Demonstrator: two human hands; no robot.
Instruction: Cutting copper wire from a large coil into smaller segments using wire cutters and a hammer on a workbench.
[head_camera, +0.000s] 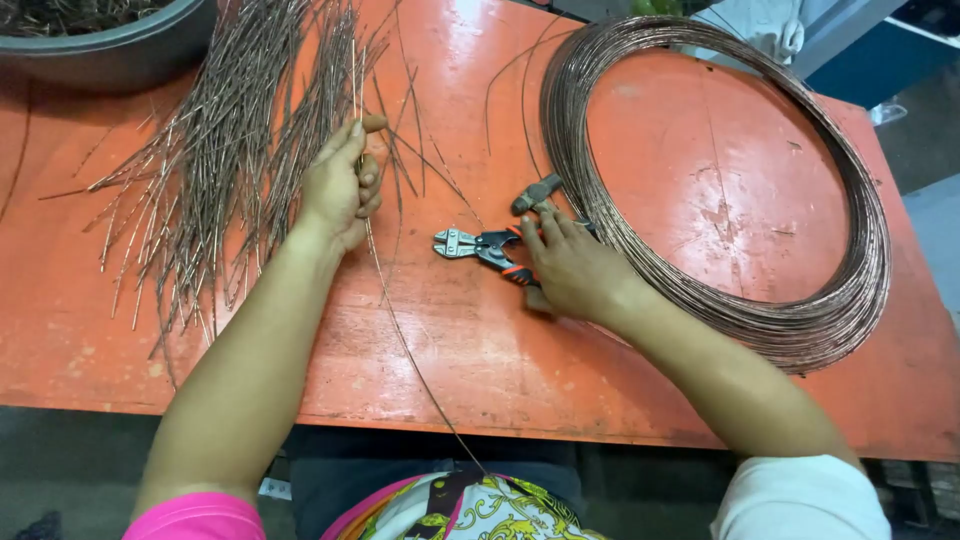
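My left hand (340, 185) is closed around a long thin copper-coloured wire (400, 330) that runs from the pile of cut pieces down past the table's front edge toward my lap. My right hand (570, 265) rests on a small bolt cutter (478, 246) with red and black handles, lying on the orange table (480, 370) with its jaws pointing left. A large coil of copper-coloured wire (800, 320) lies just right of that hand. A heap of cut wire lengths (210, 160) spreads to the left of my left hand.
A dark round basin (120, 55) holding more wire bits sits at the table's far left corner. A small grey metal piece (537, 192) lies by the coil's inner edge. Loose wire strands trail near the coil's top left.
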